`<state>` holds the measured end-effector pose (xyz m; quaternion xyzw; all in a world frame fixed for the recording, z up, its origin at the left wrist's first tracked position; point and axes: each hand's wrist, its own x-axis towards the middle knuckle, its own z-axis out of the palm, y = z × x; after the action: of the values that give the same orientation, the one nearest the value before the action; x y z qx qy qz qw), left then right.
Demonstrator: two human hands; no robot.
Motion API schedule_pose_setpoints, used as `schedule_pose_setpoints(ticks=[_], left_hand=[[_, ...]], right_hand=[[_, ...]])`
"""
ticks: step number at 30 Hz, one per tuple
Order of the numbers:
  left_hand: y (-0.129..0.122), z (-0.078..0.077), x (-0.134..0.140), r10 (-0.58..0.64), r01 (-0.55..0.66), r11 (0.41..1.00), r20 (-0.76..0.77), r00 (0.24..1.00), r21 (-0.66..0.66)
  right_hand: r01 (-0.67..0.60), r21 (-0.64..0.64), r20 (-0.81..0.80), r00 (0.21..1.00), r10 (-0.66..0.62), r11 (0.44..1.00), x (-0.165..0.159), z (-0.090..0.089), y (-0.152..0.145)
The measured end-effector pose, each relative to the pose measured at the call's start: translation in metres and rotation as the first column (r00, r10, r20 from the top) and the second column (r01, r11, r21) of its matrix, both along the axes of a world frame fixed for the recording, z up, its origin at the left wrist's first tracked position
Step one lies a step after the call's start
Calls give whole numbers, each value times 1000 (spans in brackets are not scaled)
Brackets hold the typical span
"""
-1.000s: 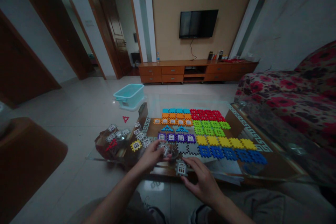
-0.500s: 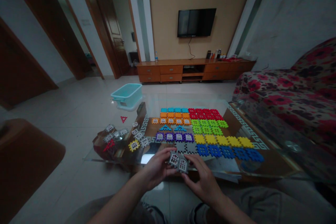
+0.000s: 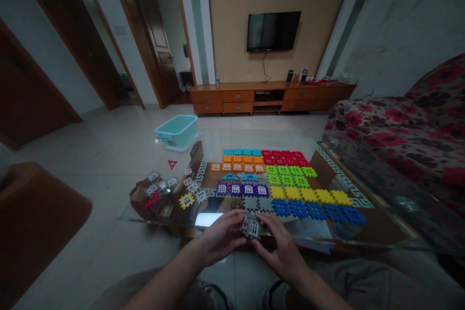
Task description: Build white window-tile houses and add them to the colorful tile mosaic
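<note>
Two grey window tiles [image 3: 250, 226] with white lattice frames meet at an angle between my hands, just over the near edge of the glass table [image 3: 385, 237]. My left hand [image 3: 221, 236] grips their left side, and my right hand [image 3: 276, 242] has fingers and thumb on the right side. Right behind them lie flat grey tiles [image 3: 258, 204]. Purple window tiles [image 3: 242, 189] form a row farther back, and blue tiles [image 3: 315, 211] run off to the right.
Yellow [image 3: 310, 195], green [image 3: 288, 176], red [image 3: 285, 157] and orange tiles [image 3: 242, 159] lie in rows. Loose white window frames [image 3: 192, 187] and a yellow window tile [image 3: 186, 200] are at left. A turquoise bin [image 3: 177, 131] stands on the floor. A floral sofa [image 3: 395, 121] borders the right.
The two grey window tiles have turned from nearly flat side by side to a sharper angle. My left hand has moved slightly right, closer to my right hand.
</note>
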<state>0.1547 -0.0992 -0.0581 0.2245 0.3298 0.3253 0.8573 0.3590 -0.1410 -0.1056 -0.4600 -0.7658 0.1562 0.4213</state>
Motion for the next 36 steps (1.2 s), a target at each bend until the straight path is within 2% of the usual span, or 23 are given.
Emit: schedule_pose_setpoints(ticks=[6, 16, 21, 26, 36], left_hand=[[0, -1, 1, -11, 15, 999, 95, 995, -46], [4, -4, 1, -15, 14, 1000, 164, 986, 3], [0, -1, 0, 0, -3, 1000, 125, 992, 19], [-3, 0, 1, -31, 26, 998, 86, 996, 58], [-6, 1, 2, -95, 92, 988, 21, 995, 127]], right_hand=[[3, -3, 1, 1000, -3, 1000, 0, 2, 0], [88, 31, -78, 993, -86, 996, 2, 4, 1], [73, 35, -84, 994, -69, 997, 2, 5, 1], [11, 35, -77, 997, -8, 999, 1, 7, 0], [-33, 17, -90, 995, 34, 999, 1, 6, -2]])
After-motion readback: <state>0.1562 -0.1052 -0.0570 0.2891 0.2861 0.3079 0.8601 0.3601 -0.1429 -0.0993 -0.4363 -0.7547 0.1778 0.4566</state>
